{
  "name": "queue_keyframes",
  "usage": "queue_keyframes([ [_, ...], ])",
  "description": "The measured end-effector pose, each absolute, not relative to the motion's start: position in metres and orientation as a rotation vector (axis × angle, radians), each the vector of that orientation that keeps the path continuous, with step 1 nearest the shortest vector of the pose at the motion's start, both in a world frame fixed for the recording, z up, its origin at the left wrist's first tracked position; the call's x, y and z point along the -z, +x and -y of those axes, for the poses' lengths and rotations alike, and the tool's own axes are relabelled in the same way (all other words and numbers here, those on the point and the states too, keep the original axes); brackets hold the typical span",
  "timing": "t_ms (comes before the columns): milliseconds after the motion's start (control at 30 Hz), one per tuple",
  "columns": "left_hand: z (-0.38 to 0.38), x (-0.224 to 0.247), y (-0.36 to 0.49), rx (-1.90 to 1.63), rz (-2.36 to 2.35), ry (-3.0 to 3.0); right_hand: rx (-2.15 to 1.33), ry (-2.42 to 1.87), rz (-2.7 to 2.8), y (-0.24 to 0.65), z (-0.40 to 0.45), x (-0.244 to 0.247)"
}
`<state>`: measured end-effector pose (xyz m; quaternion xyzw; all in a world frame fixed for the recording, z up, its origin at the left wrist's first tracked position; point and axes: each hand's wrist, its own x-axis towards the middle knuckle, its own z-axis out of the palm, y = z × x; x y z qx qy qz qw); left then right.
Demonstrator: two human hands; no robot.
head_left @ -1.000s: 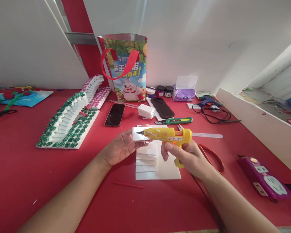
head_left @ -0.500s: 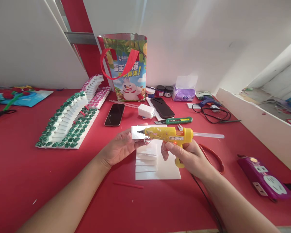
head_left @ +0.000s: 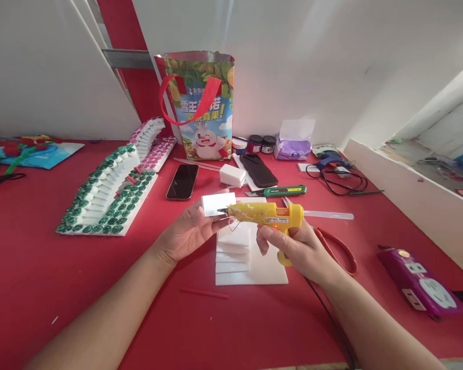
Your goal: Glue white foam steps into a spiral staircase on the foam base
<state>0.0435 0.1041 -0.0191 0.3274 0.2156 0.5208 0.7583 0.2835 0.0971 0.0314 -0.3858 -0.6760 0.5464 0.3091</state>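
Note:
My left hand (head_left: 189,232) is closed on a small white foam board piece (head_left: 213,203), held up above the table. My right hand (head_left: 293,244) grips a yellow hot glue gun (head_left: 254,211), whose dark nozzle is at the lower edge of the piece; whether it touches I cannot tell. A clear glue stick (head_left: 330,215) sticks out of the gun's back, and a red light glows on its side. Below the hands, several white pieces (head_left: 233,257) overlap like steps on a larger white board (head_left: 270,270). The gun's nozzle hides part of the held piece.
Behind lie a stack of white pieces (head_left: 232,174), two phones (head_left: 182,182), and a green utility knife (head_left: 285,191). Red-handled pliers (head_left: 337,252) and a purple power strip (head_left: 420,285) are on the right. Green-decorated foam steps (head_left: 100,195) stand left; a red stick (head_left: 204,293) lies in front.
The white piece in my left hand has risen and tilted, moving slightly left. The glue gun has shifted a little left, its nozzle now nearer the piece's lower edge.

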Motion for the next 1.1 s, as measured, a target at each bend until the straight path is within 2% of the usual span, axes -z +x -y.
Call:
queue_keyframes([
  [1100, -0.1019, 0.0137, 0.0401, -1.205, -0.489, 0.703, -1.384, -1.146, 1.741, 0.2842, -0.0997, -0.0336],
])
